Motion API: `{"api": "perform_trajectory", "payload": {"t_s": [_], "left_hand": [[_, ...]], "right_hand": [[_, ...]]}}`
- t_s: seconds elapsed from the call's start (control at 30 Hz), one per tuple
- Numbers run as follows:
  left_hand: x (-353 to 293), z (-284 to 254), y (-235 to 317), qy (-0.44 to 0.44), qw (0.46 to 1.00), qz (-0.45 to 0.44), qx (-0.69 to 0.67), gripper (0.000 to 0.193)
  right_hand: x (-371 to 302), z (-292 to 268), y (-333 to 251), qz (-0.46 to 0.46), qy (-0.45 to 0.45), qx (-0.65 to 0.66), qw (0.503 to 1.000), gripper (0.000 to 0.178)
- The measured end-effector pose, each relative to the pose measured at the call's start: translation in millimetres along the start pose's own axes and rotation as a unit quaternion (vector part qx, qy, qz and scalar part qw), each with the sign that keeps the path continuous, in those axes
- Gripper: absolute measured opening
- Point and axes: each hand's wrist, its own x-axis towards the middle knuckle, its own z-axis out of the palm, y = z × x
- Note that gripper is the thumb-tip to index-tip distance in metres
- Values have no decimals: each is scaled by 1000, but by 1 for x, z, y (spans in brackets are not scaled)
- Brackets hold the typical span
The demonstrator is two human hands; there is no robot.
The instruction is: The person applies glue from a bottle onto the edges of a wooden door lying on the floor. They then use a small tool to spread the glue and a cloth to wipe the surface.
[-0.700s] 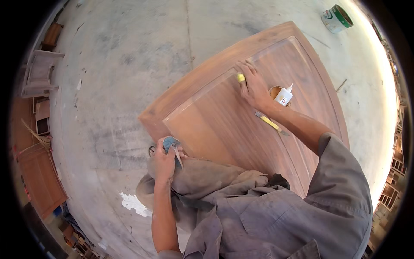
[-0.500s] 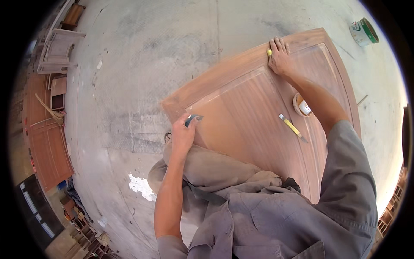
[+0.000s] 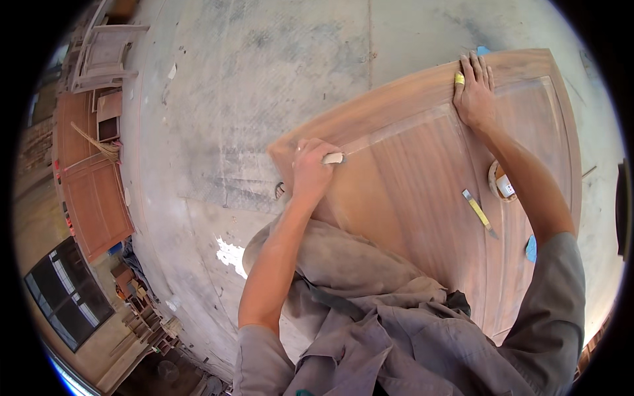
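A reddish-brown wooden panel door (image 3: 416, 185) lies in front of me, partly against my bent leg. Near its left corner, my left hand (image 3: 314, 165) is closed around a small folded piece of sandpaper (image 3: 334, 158), whose pale side shows. The sandpaper presses on the frame beside the recessed panel. My right hand (image 3: 475, 96) lies flat on the far edge with fingers stretched, yellow tape round its thumb. Below that forearm, a yellow utility knife (image 3: 480, 214) rests on the wood. Beside it sits a round tub (image 3: 494, 181) holding a white-labelled container (image 3: 505, 186), partly hidden by my arm.
A blue scrap (image 3: 531, 249) lies by my right sleeve, and another blue bit (image 3: 483, 50) shows past the far edge. Along the left stand a pale wooden frame (image 3: 105, 56), a straw broom (image 3: 99, 145) and a brown panel (image 3: 99, 211). White splatter (image 3: 231, 255) marks the floor.
My left hand has moved away from me along the door toward its far edge, turning the sandpaper's pale side up. My right hand stays on the edge. The view has shifted; the bucket is gone from sight.
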Motion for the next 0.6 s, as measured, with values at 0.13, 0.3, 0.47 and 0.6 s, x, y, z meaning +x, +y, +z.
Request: {"api": "perform_trajectory", "payload": {"t_s": [0.13, 0.3, 0.47, 0.6], "left_hand": [[13, 12, 9, -11, 999, 6, -29, 17], [17, 13, 1, -29, 998, 30, -43, 18], [28, 18, 10, -50, 997, 61, -25, 15], [25, 14, -1, -69, 996, 40, -25, 13]], "right_hand": [[2, 1, -3, -4, 10, 7, 1000, 50], [0, 3, 1, -5, 11, 7, 1000, 49], [-6, -1, -4, -16, 3, 14, 1000, 49], [3, 0, 2, -13, 8, 4, 1000, 49]]}}
